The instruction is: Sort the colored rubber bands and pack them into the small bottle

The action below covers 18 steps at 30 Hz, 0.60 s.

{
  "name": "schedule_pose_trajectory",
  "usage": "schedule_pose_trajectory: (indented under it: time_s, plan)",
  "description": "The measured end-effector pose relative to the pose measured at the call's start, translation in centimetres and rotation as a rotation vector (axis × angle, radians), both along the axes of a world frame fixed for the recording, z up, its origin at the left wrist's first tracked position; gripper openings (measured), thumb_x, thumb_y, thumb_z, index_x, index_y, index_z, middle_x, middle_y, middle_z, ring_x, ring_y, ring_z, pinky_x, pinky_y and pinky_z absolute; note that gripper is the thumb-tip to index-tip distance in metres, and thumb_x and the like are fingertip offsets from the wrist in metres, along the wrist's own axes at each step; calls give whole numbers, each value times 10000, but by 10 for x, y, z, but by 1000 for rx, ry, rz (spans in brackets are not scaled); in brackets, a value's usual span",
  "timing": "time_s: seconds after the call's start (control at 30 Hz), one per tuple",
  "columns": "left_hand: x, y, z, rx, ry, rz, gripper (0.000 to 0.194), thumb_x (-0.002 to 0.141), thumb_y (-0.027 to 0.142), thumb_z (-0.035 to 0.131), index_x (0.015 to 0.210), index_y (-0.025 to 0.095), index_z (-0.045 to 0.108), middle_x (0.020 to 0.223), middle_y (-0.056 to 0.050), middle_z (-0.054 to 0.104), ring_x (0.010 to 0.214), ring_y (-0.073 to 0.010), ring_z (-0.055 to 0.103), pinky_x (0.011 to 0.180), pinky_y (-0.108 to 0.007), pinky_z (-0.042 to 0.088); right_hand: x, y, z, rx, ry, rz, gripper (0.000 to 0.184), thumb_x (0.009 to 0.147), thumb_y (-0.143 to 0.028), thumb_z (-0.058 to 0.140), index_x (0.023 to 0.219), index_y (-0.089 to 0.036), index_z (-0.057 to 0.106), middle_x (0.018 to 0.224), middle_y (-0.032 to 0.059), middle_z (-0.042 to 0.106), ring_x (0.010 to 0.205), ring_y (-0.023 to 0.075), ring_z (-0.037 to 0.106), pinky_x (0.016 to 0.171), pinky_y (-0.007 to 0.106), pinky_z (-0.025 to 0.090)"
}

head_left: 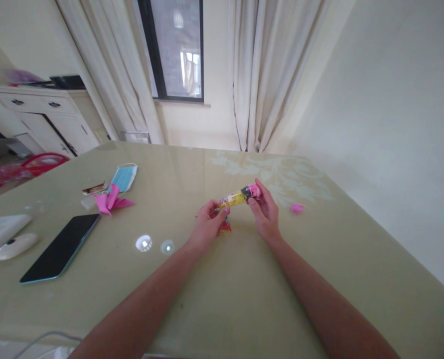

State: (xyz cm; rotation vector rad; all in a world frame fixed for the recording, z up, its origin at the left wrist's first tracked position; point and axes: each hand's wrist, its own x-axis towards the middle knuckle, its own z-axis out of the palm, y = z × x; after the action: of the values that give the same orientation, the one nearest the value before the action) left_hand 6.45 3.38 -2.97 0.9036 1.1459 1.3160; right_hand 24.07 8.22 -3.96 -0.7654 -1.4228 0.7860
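Above the middle of the table, both hands hold a slim, clear tube-like item (233,199) with yellow in it and a black and pink end. My left hand (206,224) pinches its left end between thumb and fingers. My right hand (265,212) is closed around the pink and black end at the right. The item tilts slightly, its right end higher in the picture. Small red and yellow pieces (225,227) show just below my left fingers; whether they belong to the item I cannot tell. A small pink piece (297,208) lies right of my right hand.
On the left of the table (214,309) lie a dark phone (63,247), a white mouse-shaped object (16,247), a pink folded-paper shape (112,200) and a blue face mask (124,177). A wall (401,149) borders the right side. Curtains (259,75) hang behind.
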Motion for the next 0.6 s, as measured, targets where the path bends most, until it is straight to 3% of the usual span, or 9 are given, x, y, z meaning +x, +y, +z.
schedule_pose_trajectory:
  time_s: [0.1, 0.23, 0.33, 0.6]
  plan:
    - [0, 1, 0, 6, -64, 53, 571, 630, 562, 938, 936, 206, 614, 842, 14, 685, 539, -68, 595, 519, -209, 540, 1, -3, 5, 32, -57, -40, 605, 985, -425, 695, 1553, -285, 542, 1335, 101, 670, 1147, 261, 670, 990, 407, 583]
    - [1, 2, 2, 30, -86, 103, 597, 606, 507, 971, 1015, 212, 652, 1005, -35, 707, 711, -114, 661, 580, -232, 606, 0, -7, 10, 38, -55, -88, 601, 988, -406, 695, 1555, -283, 536, 1363, 107, 662, 1162, 257, 669, 990, 402, 584]
    - [1, 2, 3, 31, -93, 103, 599, 631, 481, 967, 1078, 214, 669, 1101, -63, 715, 762, -133, 675, 572, -240, 618, -1, -9, 14, 32, -29, -100, 599, 987, -390, 700, 1552, -284, 534, 1404, 112, 652, 1169, 256, 675, 983, 398, 588]
    - [-1, 5, -3, 3, -96, 56, 511, 783, 372, 897, 1245, 259, 712, 1065, -56, 736, 728, -120, 703, 556, -207, 606, 3, -5, 26, -12, -73, -50, 540, 962, -419, 732, 1472, -306, 598, 1297, 74, 721, 1111, 246, 717, 937, 389, 609]
